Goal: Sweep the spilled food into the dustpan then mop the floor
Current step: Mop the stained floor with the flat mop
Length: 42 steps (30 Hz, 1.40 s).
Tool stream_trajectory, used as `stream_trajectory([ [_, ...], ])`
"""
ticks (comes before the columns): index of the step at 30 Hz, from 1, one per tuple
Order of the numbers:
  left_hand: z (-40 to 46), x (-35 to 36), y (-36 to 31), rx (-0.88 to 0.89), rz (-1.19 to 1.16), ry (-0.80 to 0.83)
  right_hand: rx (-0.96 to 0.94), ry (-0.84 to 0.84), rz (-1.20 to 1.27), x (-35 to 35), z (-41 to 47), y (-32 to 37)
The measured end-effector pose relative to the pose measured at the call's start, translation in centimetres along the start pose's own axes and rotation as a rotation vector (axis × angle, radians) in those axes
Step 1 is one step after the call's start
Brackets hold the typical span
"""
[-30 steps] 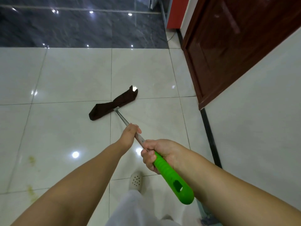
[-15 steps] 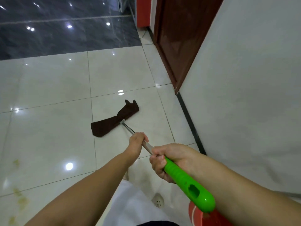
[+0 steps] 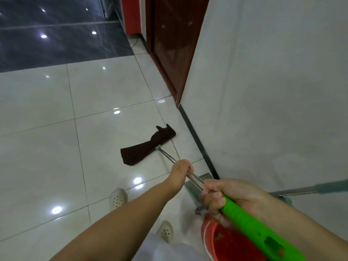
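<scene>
I hold a mop with both hands. Its dark brown cloth head (image 3: 146, 147) lies flat on the white tiled floor (image 3: 47, 147), close to the wall's black skirting. My left hand (image 3: 181, 171) is shut around the metal shaft (image 3: 166, 155), further down. My right hand (image 3: 222, 196) is shut on the bright green grip (image 3: 254, 230) at the top end. A grey dustpan (image 3: 195, 189) rests on the floor under the shaft, partly hidden by my right hand, with its long handle (image 3: 301, 190) running right along the wall.
A red bucket (image 3: 209, 236) stands at the bottom right beneath the green grip. The white wall (image 3: 273, 91) and a dark brown door (image 3: 173, 44) close off the right side. Dark tiles (image 3: 56, 44) lie at the far end. My feet in pale perforated shoes (image 3: 117, 199) are on the floor.
The view has swung right and the mop head has come back toward me and the wall. The red bucket and dustpan have come into view. Both hands keep their hold.
</scene>
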<state>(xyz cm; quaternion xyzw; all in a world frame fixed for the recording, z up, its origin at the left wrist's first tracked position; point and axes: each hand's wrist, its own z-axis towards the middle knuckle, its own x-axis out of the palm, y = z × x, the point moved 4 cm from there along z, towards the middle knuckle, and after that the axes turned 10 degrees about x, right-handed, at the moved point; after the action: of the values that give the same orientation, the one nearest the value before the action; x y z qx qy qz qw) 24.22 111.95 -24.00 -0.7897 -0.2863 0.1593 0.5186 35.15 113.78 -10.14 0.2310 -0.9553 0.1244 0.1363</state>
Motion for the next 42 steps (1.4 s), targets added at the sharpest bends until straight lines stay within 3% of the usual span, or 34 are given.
stream_trajectory([
  [9, 0.0, 1.1, 1.0, 0.049, 0.102, 0.155, -0.042, -0.050, 0.026, -0.2, -1.3, -1.5],
  [21, -1.3, -1.0, 2.3, 0.059, 0.167, 0.108, 0.041, -0.111, -0.208, 0.2, -1.2, -2.2],
  [42, -7.1, -15.0, 6.9, -0.048, 0.145, -0.309, 0.126, -0.030, -0.627, 7.5, 7.7, -5.0],
])
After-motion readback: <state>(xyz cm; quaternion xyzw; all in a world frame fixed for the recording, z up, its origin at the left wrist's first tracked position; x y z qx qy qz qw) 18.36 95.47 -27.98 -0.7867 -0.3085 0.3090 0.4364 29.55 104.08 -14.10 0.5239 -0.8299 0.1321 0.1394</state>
